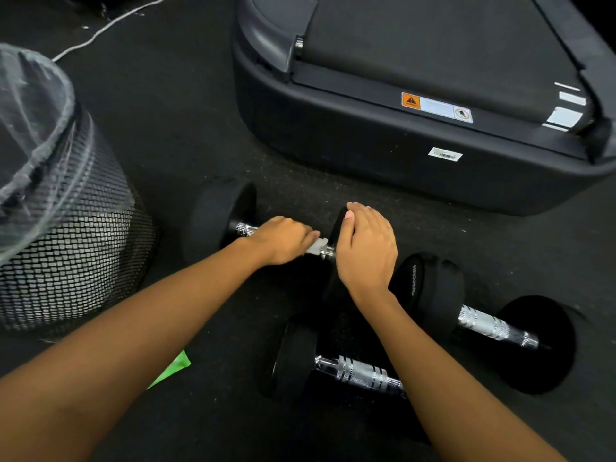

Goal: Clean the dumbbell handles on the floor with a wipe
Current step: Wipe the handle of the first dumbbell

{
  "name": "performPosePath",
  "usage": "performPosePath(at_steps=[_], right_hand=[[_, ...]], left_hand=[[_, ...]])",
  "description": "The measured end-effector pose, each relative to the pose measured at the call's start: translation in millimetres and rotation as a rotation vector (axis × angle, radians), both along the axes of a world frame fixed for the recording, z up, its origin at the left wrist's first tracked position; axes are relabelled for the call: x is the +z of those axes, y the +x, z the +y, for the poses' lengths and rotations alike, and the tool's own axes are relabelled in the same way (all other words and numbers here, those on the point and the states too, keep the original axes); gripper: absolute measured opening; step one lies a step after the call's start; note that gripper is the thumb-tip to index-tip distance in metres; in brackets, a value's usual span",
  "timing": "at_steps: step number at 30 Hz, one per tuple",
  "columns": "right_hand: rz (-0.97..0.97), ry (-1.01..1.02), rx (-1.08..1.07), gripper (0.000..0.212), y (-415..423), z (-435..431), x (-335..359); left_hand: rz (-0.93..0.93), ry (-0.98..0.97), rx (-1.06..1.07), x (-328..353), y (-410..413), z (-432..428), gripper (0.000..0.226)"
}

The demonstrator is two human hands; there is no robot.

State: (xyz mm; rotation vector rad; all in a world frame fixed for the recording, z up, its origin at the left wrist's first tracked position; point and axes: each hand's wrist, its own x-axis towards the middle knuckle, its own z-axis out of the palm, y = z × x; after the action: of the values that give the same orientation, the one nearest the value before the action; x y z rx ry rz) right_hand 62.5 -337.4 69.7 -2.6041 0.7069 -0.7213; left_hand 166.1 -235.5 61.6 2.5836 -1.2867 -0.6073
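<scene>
Black gym floor [166, 128]. Left hand [283, 240] grips white wipe [315, 245] round the far dumbbell [216, 215] at its chrome handle [246, 229]. Right hand [366, 251] cups its head, steadying it. Suggest: wrap tight, twist along the full knurl. Two more dumbbells [360, 373] lie nearer, right.

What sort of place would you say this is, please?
Probably a gym or home workout room: dumbbells lie on dark speckled flooring, and the rear end of a treadmill stands just beyond them.
</scene>
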Motion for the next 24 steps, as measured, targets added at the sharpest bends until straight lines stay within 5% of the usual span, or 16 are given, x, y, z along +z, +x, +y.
performPosePath(at_steps=[4,15,24], right_hand=[[-0.001,-0.012,-0.005,0.039,-0.1,-1.0,-0.5],[0.0,0.006,-0.003,0.037,0.3,-0.1,-0.5],[-0.004,0.016,0.007,0.038,0.2,-0.5,0.8]], left_hand=[[-0.043,0.055,0.003,2.8,-7.4,-13.2,0.042],[-0.115,-0.401,-0.143,-23.1,-14.1,19.2,0.04],[-0.126,-0.433,-0.136,-21.9,-4.1,40.8,0.034]])
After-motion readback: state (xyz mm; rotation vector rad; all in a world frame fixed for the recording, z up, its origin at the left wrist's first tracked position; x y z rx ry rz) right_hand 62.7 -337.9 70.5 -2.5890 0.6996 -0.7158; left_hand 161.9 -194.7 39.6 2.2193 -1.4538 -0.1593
